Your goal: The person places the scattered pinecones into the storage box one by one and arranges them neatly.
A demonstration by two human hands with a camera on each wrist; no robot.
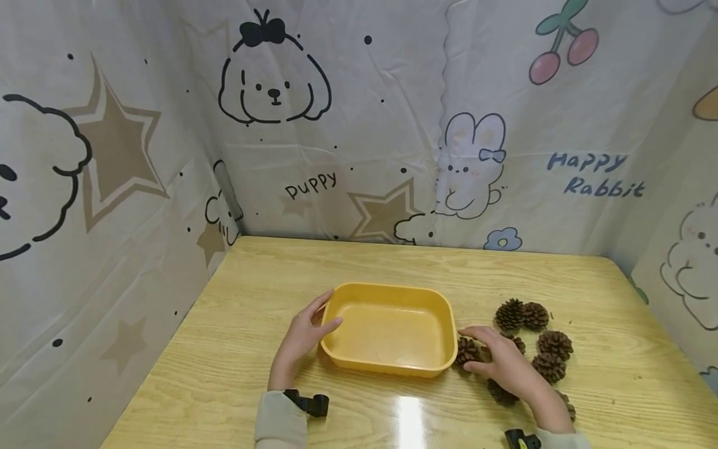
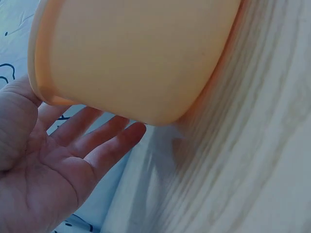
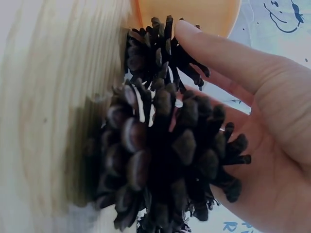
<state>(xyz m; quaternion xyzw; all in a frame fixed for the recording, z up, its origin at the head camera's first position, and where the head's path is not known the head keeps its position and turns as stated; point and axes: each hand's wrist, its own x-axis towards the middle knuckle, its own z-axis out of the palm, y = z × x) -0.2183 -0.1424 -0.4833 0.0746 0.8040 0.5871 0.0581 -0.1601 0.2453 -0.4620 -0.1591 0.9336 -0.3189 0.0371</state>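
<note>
A yellow plastic tray (image 1: pixel 392 299) lies on the wooden table, with nothing inside it. My left hand (image 1: pixel 311 324) rests against its left end, thumb on the rim and fingers straight along the outer wall. The left wrist view shows that open palm (image 2: pixel 73 155) beside the tray wall (image 2: pixel 136 58). My right hand (image 1: pixel 490 352) lies just right of the tray and pinches a brown pine cone (image 1: pixel 465 350) against the table. In the right wrist view the thumb (image 3: pixel 218 48) touches that cone (image 3: pixel 155 48) by the tray (image 3: pixel 194 14). A second, nearer cone (image 3: pixel 160 160) fills the view.
Several more pine cones (image 1: pixel 552 352) lie scattered on the table (image 1: pixel 269 274) right of my right hand, some under my wrist. Cartoon-printed cloth walls (image 1: pixel 359 125) close in the back, left and right sides. A glare patch marks the table's front edge.
</note>
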